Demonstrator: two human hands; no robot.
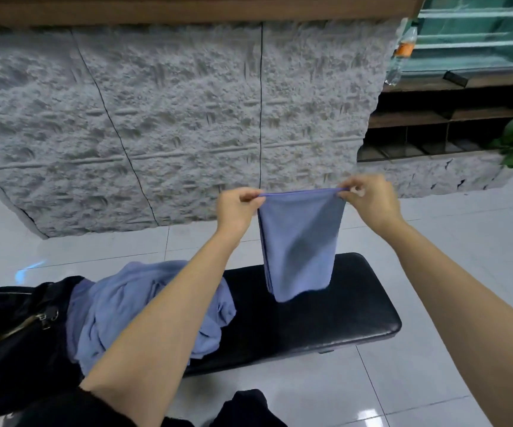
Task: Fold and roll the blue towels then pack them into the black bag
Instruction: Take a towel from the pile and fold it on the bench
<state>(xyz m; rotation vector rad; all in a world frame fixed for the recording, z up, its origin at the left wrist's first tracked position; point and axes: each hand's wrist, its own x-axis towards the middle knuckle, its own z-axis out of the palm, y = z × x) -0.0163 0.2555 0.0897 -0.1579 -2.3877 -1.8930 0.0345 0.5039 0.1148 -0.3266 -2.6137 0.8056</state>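
the left hand (236, 208) and right hand (369, 198) each pinch a top corner of a folded blue towel (300, 241) hanging above the black bench (326, 315); folding seems underway; next, lay it flat to roll; more towels (144, 306) beside the black bag (12, 328).

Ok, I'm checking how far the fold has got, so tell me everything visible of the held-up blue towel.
The held blue towel is soft, plain cloth, doubled into a narrow hanging panel with layered edges down one side. The left hand and right hand each pinch a top corner, pulling the upper edge taut. It hangs over the black bench, lower corner drooping.
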